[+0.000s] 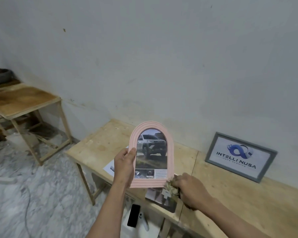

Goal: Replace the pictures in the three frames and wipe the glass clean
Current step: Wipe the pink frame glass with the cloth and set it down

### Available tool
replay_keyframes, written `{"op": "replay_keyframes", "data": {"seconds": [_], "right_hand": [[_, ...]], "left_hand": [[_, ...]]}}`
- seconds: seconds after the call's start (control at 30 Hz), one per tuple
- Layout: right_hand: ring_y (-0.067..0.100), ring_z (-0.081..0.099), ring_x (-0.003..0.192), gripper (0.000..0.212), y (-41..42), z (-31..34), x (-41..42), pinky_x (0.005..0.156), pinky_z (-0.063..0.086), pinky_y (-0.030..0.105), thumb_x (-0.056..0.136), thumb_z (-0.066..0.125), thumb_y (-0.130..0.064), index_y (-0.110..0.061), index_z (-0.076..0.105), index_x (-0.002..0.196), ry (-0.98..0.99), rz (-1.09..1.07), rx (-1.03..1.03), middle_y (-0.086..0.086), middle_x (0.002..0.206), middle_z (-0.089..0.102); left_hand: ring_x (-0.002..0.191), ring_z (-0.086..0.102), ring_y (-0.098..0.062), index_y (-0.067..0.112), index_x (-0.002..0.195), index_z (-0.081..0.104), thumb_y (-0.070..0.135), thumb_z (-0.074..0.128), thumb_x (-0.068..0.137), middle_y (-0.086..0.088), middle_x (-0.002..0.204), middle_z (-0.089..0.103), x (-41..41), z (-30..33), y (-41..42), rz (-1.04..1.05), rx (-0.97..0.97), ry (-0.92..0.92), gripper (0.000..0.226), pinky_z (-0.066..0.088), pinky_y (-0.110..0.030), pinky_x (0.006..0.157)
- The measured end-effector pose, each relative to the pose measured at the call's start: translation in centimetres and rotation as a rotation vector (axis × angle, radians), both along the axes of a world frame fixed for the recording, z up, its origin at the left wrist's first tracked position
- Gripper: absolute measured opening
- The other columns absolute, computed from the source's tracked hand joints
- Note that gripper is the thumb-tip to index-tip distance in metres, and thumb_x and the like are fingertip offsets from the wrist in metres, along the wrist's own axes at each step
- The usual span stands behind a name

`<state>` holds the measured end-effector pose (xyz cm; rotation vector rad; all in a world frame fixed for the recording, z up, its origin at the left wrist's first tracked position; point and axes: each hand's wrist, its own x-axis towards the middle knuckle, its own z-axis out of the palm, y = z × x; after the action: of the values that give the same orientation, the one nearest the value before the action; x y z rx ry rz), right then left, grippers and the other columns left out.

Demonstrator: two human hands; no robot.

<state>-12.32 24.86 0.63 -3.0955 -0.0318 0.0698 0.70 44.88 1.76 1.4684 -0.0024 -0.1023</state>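
Observation:
My left hand [125, 166] grips the left edge of a pink arched frame [169, 152] and holds it upright above the wooden table [230, 191]. The frame shows a picture of a pickup truck. My right hand [191, 189] is closed around a crumpled beige cloth [170, 187] just below the frame's lower right corner. A grey rectangular frame [240, 156] with a blue logo picture leans against the wall at the right. A loose printed sheet [109, 167] lies on the table behind my left hand, and a dark picture [162, 199] lies under the cloth.
A black phone [133, 215] and a white device [143, 220] lie on a lower surface near the table's front edge. A second wooden table [24, 102] stands at the left on the marbled floor. The white wall runs directly behind the table.

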Motion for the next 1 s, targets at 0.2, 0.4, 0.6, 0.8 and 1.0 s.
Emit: {"op": "replay_keyframes", "data": {"seconds": [0.2,0.4,0.6,0.8,1.0], "right_hand": [[0.018,0.067,0.092,0.044,-2.7,6.6,0.8,0.077,0.047,0.018,0.086,0.051,0.004,-0.033,0.074,0.094,-0.152,-0.283,0.804,-0.004,0.094,0.074],[0.022,0.053,0.092,0.041,-4.7,8.1,5.8,0.074,0.048,0.035,0.079,0.064,-0.010,-0.026,0.067,0.118,-0.445,-0.097,-0.044,-0.005,0.126,0.060],[0.017,0.054,0.087,0.020,0.6,0.2,1.2,0.066,0.045,0.029,0.082,0.054,-0.015,-0.021,0.072,0.088,-0.121,-0.063,0.039,-0.004,0.093,0.064],[0.011,0.067,0.083,0.034,-2.7,5.9,3.7,0.079,0.052,0.022,0.082,0.053,0.003,-0.021,0.077,0.086,-0.237,-0.394,1.027,-0.003,0.087,0.074],[0.020,0.042,0.127,0.060,-1.3,6.2,8.1,0.100,0.038,0.037,0.082,0.059,-0.022,-0.030,0.046,0.139,-0.548,-0.032,0.215,-0.004,0.149,0.042]], "left_hand": [[0.061,0.052,-0.021,0.011,0.088,0.064,0.029,0.059,0.099,-0.001,0.068,0.057,-0.3,3.2,-1.2,-0.099,0.228,-0.192,0.021,0.052,-0.043,0.057],[0.061,0.053,-0.012,0.006,0.083,0.064,0.025,0.061,0.098,0.006,0.065,0.061,-1.6,3.0,-3.8,-0.114,0.058,-0.061,0.024,0.041,-0.026,0.061],[0.067,0.050,-0.022,0.001,0.081,0.064,0.028,0.062,0.097,-0.006,0.068,0.056,-1.4,0.2,-2.7,-0.001,0.020,0.067,0.031,0.039,-0.034,0.066],[0.065,0.045,-0.018,-0.002,0.080,0.059,0.024,0.055,0.100,0.000,0.067,0.049,-2.3,-0.5,-2.7,-0.070,0.072,0.137,0.034,0.035,-0.029,0.061],[0.071,0.036,-0.018,0.000,0.075,0.054,0.032,0.063,0.093,-0.006,0.071,0.040,-2.4,1.4,-5.2,-0.250,-0.009,0.088,0.037,0.030,-0.033,0.068]]}}
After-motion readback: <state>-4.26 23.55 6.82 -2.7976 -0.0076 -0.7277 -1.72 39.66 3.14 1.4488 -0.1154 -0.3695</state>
